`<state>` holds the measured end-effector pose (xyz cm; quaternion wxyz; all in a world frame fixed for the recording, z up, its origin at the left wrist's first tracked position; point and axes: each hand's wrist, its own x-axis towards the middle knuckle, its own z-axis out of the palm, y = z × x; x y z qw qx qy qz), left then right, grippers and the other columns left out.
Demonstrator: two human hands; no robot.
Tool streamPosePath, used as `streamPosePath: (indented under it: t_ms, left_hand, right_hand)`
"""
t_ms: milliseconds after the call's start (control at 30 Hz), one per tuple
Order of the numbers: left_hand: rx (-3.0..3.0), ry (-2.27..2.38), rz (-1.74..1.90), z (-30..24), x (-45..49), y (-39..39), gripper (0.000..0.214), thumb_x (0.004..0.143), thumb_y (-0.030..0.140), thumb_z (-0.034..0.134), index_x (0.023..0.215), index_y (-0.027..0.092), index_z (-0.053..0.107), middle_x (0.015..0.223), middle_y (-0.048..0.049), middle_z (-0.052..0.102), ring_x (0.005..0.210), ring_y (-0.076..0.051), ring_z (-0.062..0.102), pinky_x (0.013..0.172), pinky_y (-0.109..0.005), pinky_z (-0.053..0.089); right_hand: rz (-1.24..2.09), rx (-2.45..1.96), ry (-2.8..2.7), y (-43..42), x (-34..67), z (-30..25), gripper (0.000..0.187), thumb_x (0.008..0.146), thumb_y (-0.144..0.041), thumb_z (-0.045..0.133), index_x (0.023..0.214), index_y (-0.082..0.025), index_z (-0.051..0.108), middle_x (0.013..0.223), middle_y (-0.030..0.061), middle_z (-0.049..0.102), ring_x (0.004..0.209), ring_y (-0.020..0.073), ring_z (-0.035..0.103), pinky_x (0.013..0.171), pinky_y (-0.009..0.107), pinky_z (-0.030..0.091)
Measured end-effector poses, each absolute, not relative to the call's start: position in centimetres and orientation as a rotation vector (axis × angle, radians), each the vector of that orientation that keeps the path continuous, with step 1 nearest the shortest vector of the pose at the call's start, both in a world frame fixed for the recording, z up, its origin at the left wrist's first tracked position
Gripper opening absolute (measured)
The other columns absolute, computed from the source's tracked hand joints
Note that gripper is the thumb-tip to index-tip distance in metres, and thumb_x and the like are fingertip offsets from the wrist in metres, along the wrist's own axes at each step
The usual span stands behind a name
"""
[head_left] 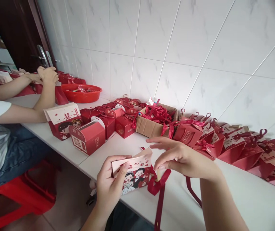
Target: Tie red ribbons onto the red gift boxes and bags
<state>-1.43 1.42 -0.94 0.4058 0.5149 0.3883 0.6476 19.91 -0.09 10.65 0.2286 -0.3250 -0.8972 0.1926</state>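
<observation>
The left hand [108, 186] came up from below with the palm turned toward the person. Its thumb and fingers were closed around a small red box [134, 176] with a cartoon couple on the front. The box was held up just over the near edge of the white table [248, 199].

The right hand [183, 158] reached in from the right, back of the hand up. Its long fingers were stretched out flat over the top of the box. Its thumb and a finger pinched a red ribbon [158, 186] just beside the box. The ribbon made a loop there, and its ends hung down past the table edge.

Behind the hands sat a cardboard box [149, 126] full of more red ribbons. To the right was a row of tied red boxes [236, 147] along the white tiled wall [176, 48]. To the left stood some open red boxes [89, 138].

Farther left, another person's hands [47, 75] were held together above the table, near a red bowl [81, 93]. That person sat on a red stool [19, 195].
</observation>
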Motion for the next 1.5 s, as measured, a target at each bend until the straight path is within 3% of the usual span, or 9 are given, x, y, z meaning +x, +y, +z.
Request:
streamPosePath:
  t_ms: [267, 333, 467, 633, 967, 1500]
  left_hand:
    - [1.302, 1.087, 1.799, -1.2, -1.4, 1.3, 0.016, 0.082, 0.031, 0.066, 0.088, 0.018, 0.058, 0.086, -0.0039, 0.071, 0.079, -0.017, 0.069, 0.069, -0.022, 0.056]
    - [1.372, 1.101, 1.809, -1.7, -1.6, 1.6, 0.014, 0.082, 0.029, 0.065, 0.087, 0.018, 0.058, 0.081, -0.0026, 0.07, 0.073, -0.015, 0.068, 0.064, -0.02, 0.055]
    - [1.465, 1.069, 1.804, -2.2, -1.5, 1.7, 0.009, 0.084, 0.026, 0.062, 0.088, 0.019, 0.058, 0.076, -0.0002, 0.069, 0.067, -0.013, 0.068, 0.059, -0.017, 0.054]
    - [1.517, 0.946, 1.812, -2.1, -1.2, 1.5, 0.006, 0.086, 0.019, 0.06, 0.091, 0.021, 0.059, 0.082, 0.0011, 0.073, 0.071, -0.01, 0.07, 0.065, -0.013, 0.055]
    - [1.541, 0.936, 1.843, -2.2, -1.4, 1.5, 0.011, 0.085, 0.014, 0.061, 0.09, 0.023, 0.059, 0.081, 0.0046, 0.073, 0.07, -0.007, 0.07, 0.065, -0.009, 0.053]
    - [1.514, 0.914, 1.824, -2.1, -1.4, 1.4, 0.009, 0.085, 0.015, 0.061, 0.09, 0.022, 0.059, 0.08, 0.0046, 0.071, 0.07, -0.007, 0.069, 0.063, -0.008, 0.053]
  right_hand:
    - [0.603, -0.85, -2.451, 1.9, 18.4, 8.6, 0.026, 0.091, -0.009, 0.05, 0.099, -0.022, 0.071, 0.099, 0.0054, 0.071, 0.129, 0.0187, 0.044, 0.096, 0.034, 0.049]
    - [0.62, -0.88, -2.428, 1.8, 18.4, 8.4, 0.024, 0.091, -0.011, 0.052, 0.099, -0.022, 0.072, 0.112, 0.0081, 0.067, 0.128, 0.0195, 0.046, 0.096, 0.034, 0.049]
    - [0.538, -0.912, -2.374, 1.9, 17.5, 7.7, 0.018, 0.09, -0.019, 0.057, 0.097, -0.023, 0.074, 0.144, 0.009, 0.044, 0.134, 0.0236, 0.039, 0.106, 0.04, 0.041]
    - [0.394, -0.833, -2.399, 3.0, 15.8, 6.2, 0.02, 0.089, -0.023, 0.059, 0.101, -0.03, 0.073, 0.14, 0.0041, 0.049, 0.139, 0.0237, 0.029, 0.113, 0.047, 0.029]
    - [0.567, -0.799, -2.156, 4.5, 16.5, 4.5, 0.009, 0.082, -0.023, 0.069, 0.086, -0.027, 0.075, 0.137, 0.0042, 0.052, 0.127, 0.0233, 0.048, 0.103, 0.043, 0.041]
    - [0.202, -0.755, -2.28, 3.5, 16.1, 5.2, 0.013, 0.084, -0.015, 0.065, 0.088, -0.024, 0.073, 0.129, 0.006, 0.055, 0.13, 0.0255, 0.039, 0.107, 0.044, 0.039]
